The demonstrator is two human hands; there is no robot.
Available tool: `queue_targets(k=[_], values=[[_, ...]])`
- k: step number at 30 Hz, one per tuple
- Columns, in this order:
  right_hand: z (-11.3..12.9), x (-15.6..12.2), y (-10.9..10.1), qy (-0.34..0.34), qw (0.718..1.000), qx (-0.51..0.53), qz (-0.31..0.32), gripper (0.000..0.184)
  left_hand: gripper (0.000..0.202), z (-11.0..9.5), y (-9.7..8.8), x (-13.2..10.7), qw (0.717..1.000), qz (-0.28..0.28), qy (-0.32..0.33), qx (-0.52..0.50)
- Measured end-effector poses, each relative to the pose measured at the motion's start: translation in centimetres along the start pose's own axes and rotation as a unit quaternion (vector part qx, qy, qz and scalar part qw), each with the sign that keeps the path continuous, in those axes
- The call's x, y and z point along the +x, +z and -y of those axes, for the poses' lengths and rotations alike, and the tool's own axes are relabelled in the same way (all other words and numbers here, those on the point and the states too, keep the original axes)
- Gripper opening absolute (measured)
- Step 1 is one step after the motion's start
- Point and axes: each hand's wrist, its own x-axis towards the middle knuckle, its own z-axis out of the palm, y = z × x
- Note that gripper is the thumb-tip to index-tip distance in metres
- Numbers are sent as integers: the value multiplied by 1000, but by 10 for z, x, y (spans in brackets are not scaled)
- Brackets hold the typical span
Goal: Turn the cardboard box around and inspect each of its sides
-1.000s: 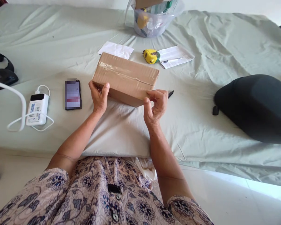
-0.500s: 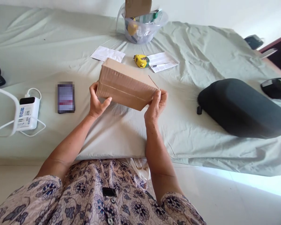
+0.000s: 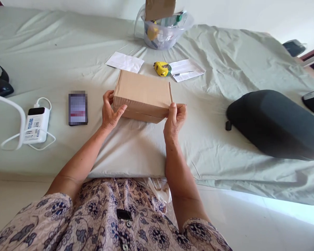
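A brown cardboard box (image 3: 143,89) is between my two hands, over the cloth-covered table near its front edge. My left hand (image 3: 111,111) grips its left end, with the thumb on the near side and the fingers round the left side, partly hidden. At the right near corner, my right hand (image 3: 176,118) pinches the box, thumb upward and fingers curled. The top face and the near side show; the underside is hidden. Beyond the box lie a yellow and green tape measure (image 3: 162,69), a pen (image 3: 183,73) on a white paper (image 3: 192,66), and another white paper (image 3: 125,61).
On the left are a phone (image 3: 77,108) and a white power bank (image 3: 37,124) with a cable. A dark hard case (image 3: 274,122) sits on the right. At the back stands a clear plastic basket (image 3: 163,36) holding several things, including a cardboard piece (image 3: 159,9).
The box has tipped so that its top face shows more and its near side less. Both hands still hold it. The whole view has shifted slightly.
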Motion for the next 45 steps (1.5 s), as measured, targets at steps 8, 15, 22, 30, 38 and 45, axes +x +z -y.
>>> queue_targets(k=[8,15,22,30,38,45], values=[[2,-8,4,-24,999,-27,40,48,78,-8,3,-2,994,-59,-86,39],[-7,-7,5,-29,999,-40,20,42,75,-9,8,-5,994,-55,-97,23],[-18,-14,9,-43,996,-62,57,66,76,-6,11,-7,996,-63,-61,11],[-15,-10,14,-26,996,13,88,60,67,11,0,4,994,-72,-73,-36],[-17,9,3,18,988,110,108,61,83,20,-14,12,999,-11,8,-48],[-11,16,-12,-3,997,23,75,66,84,22,-9,7,999,37,32,-14]])
